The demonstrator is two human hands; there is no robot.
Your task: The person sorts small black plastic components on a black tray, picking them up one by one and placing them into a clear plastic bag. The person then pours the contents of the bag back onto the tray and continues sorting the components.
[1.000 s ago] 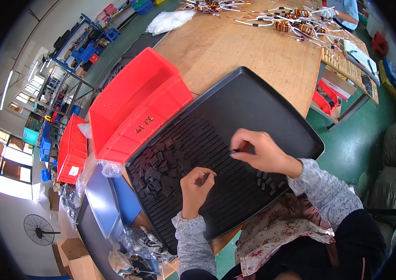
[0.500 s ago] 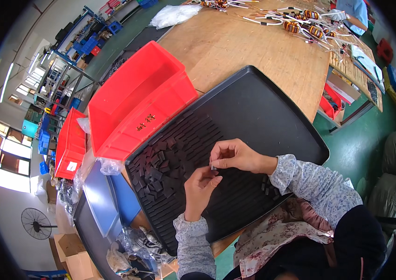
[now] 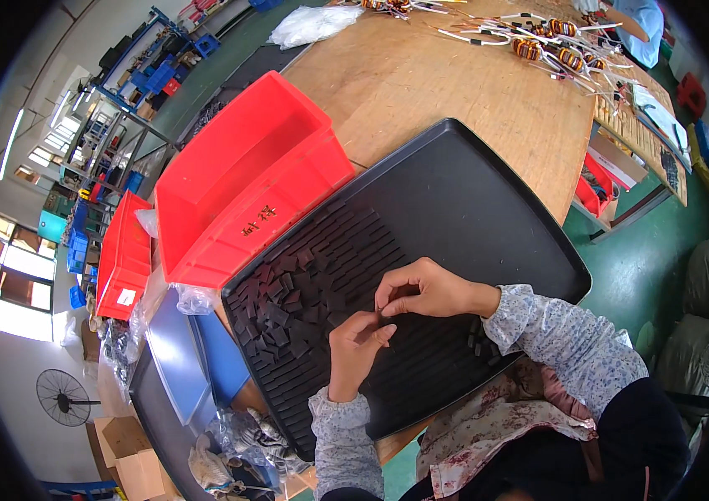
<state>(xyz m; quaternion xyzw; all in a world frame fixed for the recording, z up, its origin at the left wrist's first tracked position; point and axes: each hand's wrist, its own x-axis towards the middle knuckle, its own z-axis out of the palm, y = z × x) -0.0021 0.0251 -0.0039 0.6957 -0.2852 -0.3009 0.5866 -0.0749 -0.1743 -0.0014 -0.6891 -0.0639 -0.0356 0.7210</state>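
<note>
- Left hand [image 3: 353, 351], right hand [image 3: 433, 290]: fingers of each pinched together, tips just beside each other; cannot tell what lies between.
- Black pieces [image 3: 283, 296]: heaped and in rows on black tray [image 3: 488, 200].
- Red bin [image 3: 258, 204]: beside tray.

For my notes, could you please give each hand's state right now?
Left hand: fingers curled; whether it holds anything cannot be told.
Right hand: fingers curled; whether closed on anything cannot be told.

— What do we see at nine o'clock?
— Bright windows [image 3: 27, 265], and at eight we have a round fan [image 3: 63, 397].
— Near twelve?
— We spot white plastic [image 3: 312, 27]; wire-wound coils [image 3: 570, 58] lie between one and two.
</note>
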